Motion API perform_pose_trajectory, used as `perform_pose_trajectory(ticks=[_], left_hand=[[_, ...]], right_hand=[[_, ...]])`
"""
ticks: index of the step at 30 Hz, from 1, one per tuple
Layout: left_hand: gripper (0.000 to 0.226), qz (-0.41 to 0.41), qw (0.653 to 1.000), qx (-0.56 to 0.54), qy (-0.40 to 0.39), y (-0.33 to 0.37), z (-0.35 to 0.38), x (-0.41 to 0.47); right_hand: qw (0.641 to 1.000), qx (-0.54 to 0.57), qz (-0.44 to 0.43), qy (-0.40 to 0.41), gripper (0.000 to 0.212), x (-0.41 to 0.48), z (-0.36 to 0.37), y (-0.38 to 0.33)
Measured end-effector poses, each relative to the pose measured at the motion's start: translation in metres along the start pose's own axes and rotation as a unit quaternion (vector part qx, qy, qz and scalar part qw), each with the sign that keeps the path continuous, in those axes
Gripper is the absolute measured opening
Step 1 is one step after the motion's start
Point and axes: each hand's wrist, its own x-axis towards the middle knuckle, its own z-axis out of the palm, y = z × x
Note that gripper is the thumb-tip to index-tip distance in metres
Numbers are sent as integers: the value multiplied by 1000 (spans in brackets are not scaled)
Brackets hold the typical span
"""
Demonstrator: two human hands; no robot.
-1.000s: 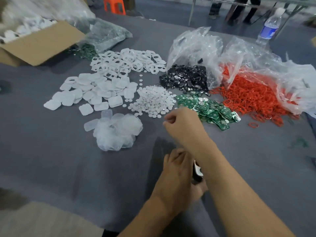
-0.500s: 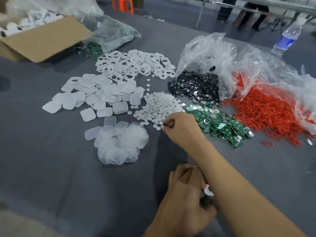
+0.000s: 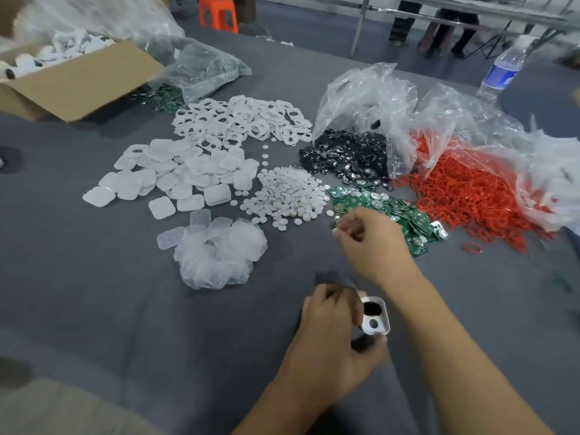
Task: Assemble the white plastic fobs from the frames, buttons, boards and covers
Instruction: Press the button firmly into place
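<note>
I grip the small white two-holed plastic frame (image 3: 375, 315) by its rim in my left hand (image 3: 329, 337), low over the grey table (image 3: 125, 309). It looks light, stiff and slick, so edge holds suit it. My right hand (image 3: 373, 246), fingers curled, hovers just beside the round white buttons (image 3: 288, 193) and green boards (image 3: 395, 208); whether it pinches one, I cannot tell.

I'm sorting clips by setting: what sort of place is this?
Probably a hand-assembly workshop: heaps of white frames, green boards and red rings lie on a grey table, beside a cardboard box of parts.
</note>
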Motion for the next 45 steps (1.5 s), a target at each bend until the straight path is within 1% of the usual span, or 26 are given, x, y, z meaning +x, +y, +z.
perform_pose_trajectory(ticks=[2, 3, 6, 8, 10, 12, 13, 16, 18, 21, 23, 27, 30, 37, 40, 42, 45], left_hand=[[34, -1, 1000, 2, -3, 0, 0, -1], [34, 0, 1000, 4, -2, 0, 0, -1], [38, 6, 1000, -3, -6, 1, -1, -1], [41, 7, 1000, -10, -11, 2, -2, -1], [42, 3, 1000, -10, -20, 3, -2, -1], [41, 3, 1000, -3, -29, 2, -2, -2], [42, 4, 999, 1, -33, 2, -2, -3], [45, 12, 999, 14, -41, 1, -1, -3], [45, 14, 999, 19, -41, 2, -1, -3], [44, 12, 999, 21, -39, 4, 0, -4], [44, 14, 999, 24, -39, 5, 0, -4], [43, 21, 998, 37, -47, 6, 0, -3], [43, 20, 997, 39, -57, 4, 0, -3], [49, 10, 998, 31, -61, -1, 3, -1], [49, 12, 998, 32, -60, -2, 4, -1], [47, 18, 998, 32, -58, -2, 4, 0], [47, 26, 997, 30, -61, -1, 4, 0]], right_hand=[[998, -16, 52, 40, 17, -29, -29, 23], [996, -40, 72, 38, 22, -46, -43, 34], [988, -89, 128, -19, 40, -97, -68, 56], [982, -114, 140, -48, 40, -121, -70, 63], [984, -121, 125, -47, 30, -135, -66, 67], [988, -99, 112, -36, 18, -141, -61, 68], [989, -90, 107, -39, 17, -142, -60, 69], [992, -79, 86, -49, 18, -146, -63, 75], [995, -67, 68, -20, 19, -148, -67, 79], [996, -46, 72, 7, 22, -150, -74, 86], [996, -51, 66, -6, 23, -149, -75, 89], [995, -90, -12, -47, 15, -145, -70, 82], [991, -112, -23, -71, 12, -143, -69, 81], [990, -109, -49, -71, 6, -149, -67, 81], [994, -76, -63, -38, 5, -149, -66, 79], [994, -59, -91, -23, 5, -148, -63, 73], [988, -69, -127, -57, 5, -145, -53, 66]])
